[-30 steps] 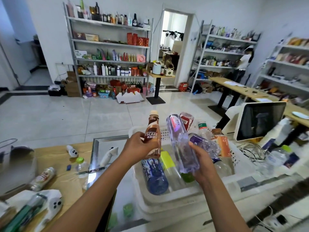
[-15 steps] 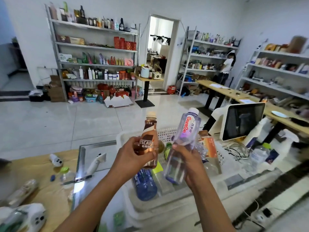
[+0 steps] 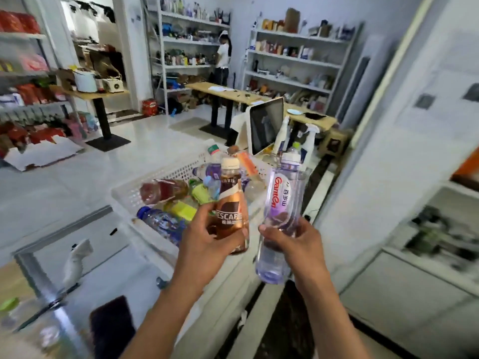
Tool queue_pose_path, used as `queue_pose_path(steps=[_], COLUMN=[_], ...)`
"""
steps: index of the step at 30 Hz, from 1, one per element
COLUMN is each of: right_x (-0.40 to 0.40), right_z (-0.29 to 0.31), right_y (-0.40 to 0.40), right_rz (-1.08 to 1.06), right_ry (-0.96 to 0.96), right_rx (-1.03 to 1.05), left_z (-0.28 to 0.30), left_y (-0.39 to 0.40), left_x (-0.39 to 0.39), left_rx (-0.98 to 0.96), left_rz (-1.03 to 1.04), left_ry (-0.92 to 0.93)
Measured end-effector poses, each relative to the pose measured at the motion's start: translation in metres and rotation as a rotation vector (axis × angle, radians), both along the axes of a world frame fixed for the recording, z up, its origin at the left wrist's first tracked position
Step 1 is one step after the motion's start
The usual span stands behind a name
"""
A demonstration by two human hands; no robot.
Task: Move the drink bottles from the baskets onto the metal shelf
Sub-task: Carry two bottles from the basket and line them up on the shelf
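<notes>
both forearms were raised side by side. left hand (image 3: 207, 237) gripped an upright coffee bottle (image 3: 231, 203), right hand (image 3: 295, 242) gripped an upright water bottle (image 3: 278, 218), both held above the white basket (image 3: 145, 193) of bottles.

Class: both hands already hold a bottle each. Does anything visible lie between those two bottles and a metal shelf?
Yes. The white basket of bottles and the counter lie ahead of the coffee bottle and water bottle; tables and open floor precede the far shelves.

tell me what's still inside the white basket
In the white basket lie a reddish-brown drink bottle, a blue bottle and yellow-green ones. The held coffee bottle covers what lies behind it.
</notes>
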State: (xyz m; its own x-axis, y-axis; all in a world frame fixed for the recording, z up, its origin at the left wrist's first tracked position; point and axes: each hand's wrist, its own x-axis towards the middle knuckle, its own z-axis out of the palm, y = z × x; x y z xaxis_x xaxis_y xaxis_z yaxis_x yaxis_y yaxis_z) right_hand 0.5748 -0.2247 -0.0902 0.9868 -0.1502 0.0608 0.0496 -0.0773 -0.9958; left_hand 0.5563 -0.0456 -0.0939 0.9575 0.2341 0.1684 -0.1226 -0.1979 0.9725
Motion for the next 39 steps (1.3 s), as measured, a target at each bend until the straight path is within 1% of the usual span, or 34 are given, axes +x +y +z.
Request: queue_pose_path(steps=[6, 9, 14, 19, 24, 29, 35, 39], right_x=[-0.077, -0.123, -0.217, -0.333, -0.481, -0.601, -0.69, -0.714], right_z=[0.004, 0.005, -0.001, -0.018, -0.029, -0.038, -0.027, 0.0], right_y=[-0.07, -0.109, -0.178, -0.249, -0.312, -0.356, -0.391, -0.416], right_rz=[-0.285, -0.419, -0.656, -0.887, -1.101, -1.281, -1.409, -1.475], right_ry=[0.029, 0.05, 0.066, 0.087, 0.102, 0.122, 0.089, 0.045], right_rx=[-0.142, -0.177, -0.225, -0.206, -0.19, -0.15, -0.093, -0.175], left_z=[-0.017, -0.021, -0.015, -0.023, -0.028, -0.037, -0.03, -0.004], left_y=[-0.072, -0.118, -0.2, -0.287, -0.379, -0.455, -0.526, -0.569], left_x=[-0.027, -0.048, -0.106, -0.193, -0.311, -0.412, -0.491, -0.522], left_rx=[0.024, 0.013, 0.033, 0.065, 0.107, 0.128, 0.139, 0.105], left_rz=[-0.274, -0.407, -0.68, -0.872, -1.062, -1.219, -1.372, -1.49], left_ry=[0.023, 0.03, 0.026, 0.019, 0.003, -0.003, -0.029, -0.064])
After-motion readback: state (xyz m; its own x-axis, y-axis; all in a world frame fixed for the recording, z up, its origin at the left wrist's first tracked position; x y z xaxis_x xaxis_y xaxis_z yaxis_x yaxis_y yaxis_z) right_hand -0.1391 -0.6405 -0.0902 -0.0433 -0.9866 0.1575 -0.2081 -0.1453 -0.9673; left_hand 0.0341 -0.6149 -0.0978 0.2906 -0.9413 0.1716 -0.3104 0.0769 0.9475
